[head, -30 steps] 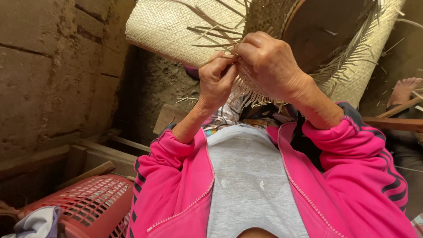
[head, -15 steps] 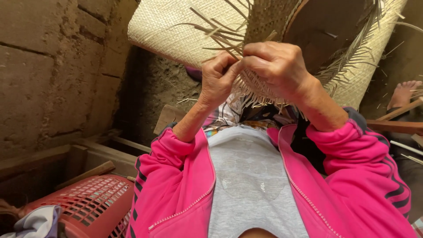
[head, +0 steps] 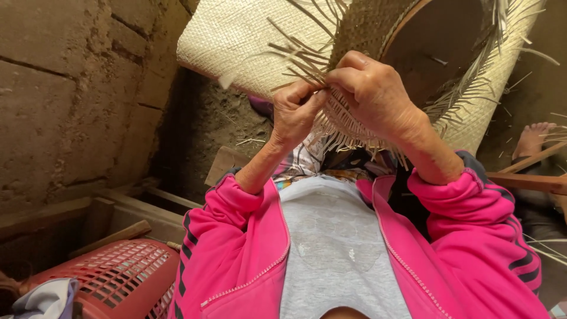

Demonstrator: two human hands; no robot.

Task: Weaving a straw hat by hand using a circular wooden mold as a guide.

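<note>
1 pale woven straw hat (head: 248, 41), unfinished, held up w/ loose strands (head: 295, 59) sticking out. Left hand (head: 293, 113) & right hand (head: 375, 94) meet at its fringe, fingers pressed together, pinching strands. 2 pink jacket sleeves (head: 236, 230) below. 1 red plastic lattice basket (head: 112, 277) lower left by mud-brick wall (head: 71, 94). 1 bare foot (head: 531, 139) at right, behind a wooden bar (head: 525, 180).
</note>
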